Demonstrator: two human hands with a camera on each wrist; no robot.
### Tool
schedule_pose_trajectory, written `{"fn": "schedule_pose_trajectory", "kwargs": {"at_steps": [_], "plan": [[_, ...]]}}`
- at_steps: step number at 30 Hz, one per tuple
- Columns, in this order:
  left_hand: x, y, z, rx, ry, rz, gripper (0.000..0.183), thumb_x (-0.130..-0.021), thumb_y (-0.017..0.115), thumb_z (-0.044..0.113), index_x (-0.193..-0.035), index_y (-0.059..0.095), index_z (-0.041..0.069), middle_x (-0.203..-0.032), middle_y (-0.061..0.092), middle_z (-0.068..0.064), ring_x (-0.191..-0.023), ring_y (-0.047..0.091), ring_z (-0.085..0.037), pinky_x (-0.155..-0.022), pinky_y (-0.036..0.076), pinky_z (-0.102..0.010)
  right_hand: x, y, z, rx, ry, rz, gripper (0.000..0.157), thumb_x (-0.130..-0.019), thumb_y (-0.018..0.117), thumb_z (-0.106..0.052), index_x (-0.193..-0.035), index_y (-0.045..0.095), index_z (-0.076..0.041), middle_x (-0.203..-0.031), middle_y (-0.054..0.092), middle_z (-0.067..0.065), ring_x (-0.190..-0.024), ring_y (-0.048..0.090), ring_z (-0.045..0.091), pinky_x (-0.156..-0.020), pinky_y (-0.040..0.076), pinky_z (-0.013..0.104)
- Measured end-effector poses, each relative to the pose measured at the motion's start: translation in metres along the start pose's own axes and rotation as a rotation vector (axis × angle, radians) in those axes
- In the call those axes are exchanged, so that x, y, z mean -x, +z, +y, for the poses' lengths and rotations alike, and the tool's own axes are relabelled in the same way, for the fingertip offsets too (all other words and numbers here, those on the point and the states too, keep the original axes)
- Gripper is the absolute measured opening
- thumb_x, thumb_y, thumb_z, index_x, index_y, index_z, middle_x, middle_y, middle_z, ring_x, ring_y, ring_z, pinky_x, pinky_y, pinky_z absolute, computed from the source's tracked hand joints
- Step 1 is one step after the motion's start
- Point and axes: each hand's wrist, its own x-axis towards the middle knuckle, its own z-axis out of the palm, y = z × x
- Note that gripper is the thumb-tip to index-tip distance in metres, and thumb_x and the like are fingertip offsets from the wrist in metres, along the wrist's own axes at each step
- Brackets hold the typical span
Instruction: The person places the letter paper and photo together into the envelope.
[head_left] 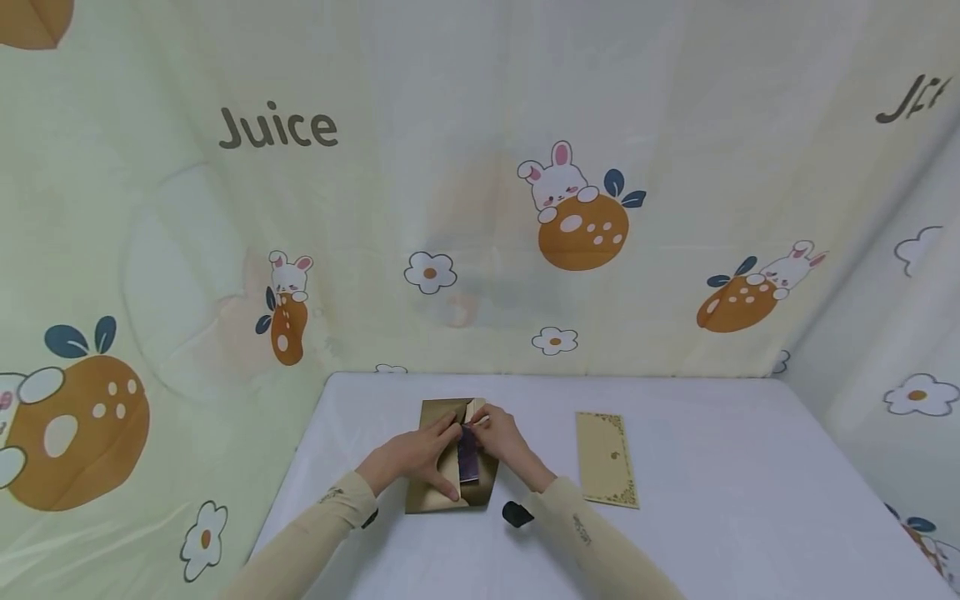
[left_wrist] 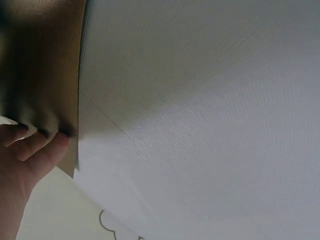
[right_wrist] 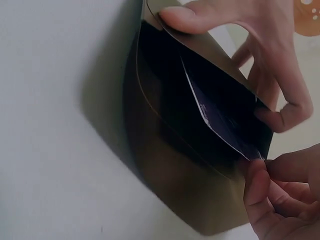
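Observation:
A gold-brown paper envelope (head_left: 438, 410) lies on the white table with its opening spread apart. Inside it shows a dark purple card (head_left: 468, 460) with a thin white edge, partly hidden in the pocket. My left hand (head_left: 422, 454) holds the envelope's left side, thumb along the opening's edge; in the right wrist view, one bent finger hooks over the rim. At the upper right of the opening, my right hand (head_left: 497, 433) pinches a corner of the card between thumb and fingertips. From the left wrist, three fingertips (left_wrist: 47, 152) show against the envelope's brown paper.
To the right on the table (head_left: 712, 467) lies a flat gold card-like piece (head_left: 606, 460) with an ornate border. Behind the table hangs a curtain (head_left: 480, 208) printed with rabbits, oranges and flowers. A black wrist-worn piece (head_left: 517, 514) shows by the right sleeve.

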Motion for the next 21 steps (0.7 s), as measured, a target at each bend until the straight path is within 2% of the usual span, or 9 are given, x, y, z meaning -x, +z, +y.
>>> {"fn": "schedule_pose_trajectory", "kwargs": {"at_steps": [9, 17, 21], "plan": [[0.0, 0.002, 0.001, -0.015, -0.034, -0.013, 0.121, -0.065, 0.071, 0.083, -0.157, 0.025, 0.02, -0.168, 0.017, -0.017, -0.149, 0.033, -0.033, -0.094, 0.054, -0.047, -0.002, 0.014, -0.001, 0.022, -0.057, -0.012, 0.009, -0.092, 0.061, 0.002, -0.101, 0.061, 0.003, -0.083, 0.075, 0.018, -0.062, 0.065, 0.012, -0.055, 0.05, 0.024], [-0.002, 0.003, 0.002, 0.003, -0.045, -0.009, 0.113, -0.064, 0.072, 0.082, -0.151, 0.029, 0.023, -0.167, 0.018, -0.018, -0.148, 0.036, -0.034, -0.087, 0.056, -0.047, -0.003, 0.021, -0.002, -0.022, -0.036, -0.016, 0.009, -0.091, 0.059, 0.004, -0.099, 0.061, 0.002, -0.076, 0.072, 0.012, -0.057, 0.06, 0.01, -0.052, 0.048, 0.023], [-0.001, 0.003, 0.002, 0.001, -0.045, -0.005, 0.113, -0.065, 0.072, 0.082, -0.151, 0.029, 0.023, -0.167, 0.018, -0.018, -0.148, 0.035, -0.034, -0.088, 0.056, -0.047, -0.002, 0.021, -0.002, 0.007, -0.037, -0.013, 0.013, -0.089, 0.057, 0.006, -0.1, 0.062, 0.002, -0.074, 0.071, 0.01, -0.056, 0.059, 0.01, -0.051, 0.046, 0.023]]}}
